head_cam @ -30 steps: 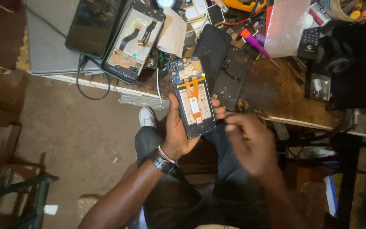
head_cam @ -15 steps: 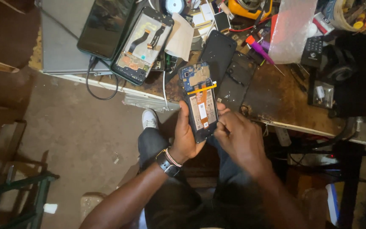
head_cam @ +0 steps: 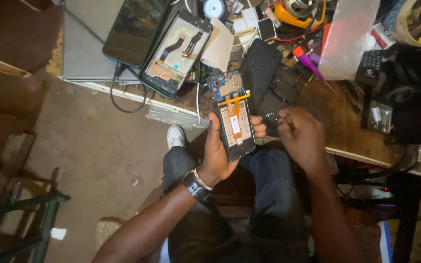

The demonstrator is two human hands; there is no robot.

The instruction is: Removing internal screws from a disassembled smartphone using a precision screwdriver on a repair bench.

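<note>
L hand (head_cam: 219,155) wrapped round opened phone (head_cam: 234,118), back off, board showing, R hand (head_cam: 299,137) beside it, fingers curled, pinching thin tool (head_cam: 268,140)

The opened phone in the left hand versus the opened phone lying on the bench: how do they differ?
The held phone stands nearly upright in the left hand; the bench phone lies flat and tilted, untouched. The held phone shows a battery and orange strip; the bench phone shows black ribbon cables. Both have their backs off.
</note>
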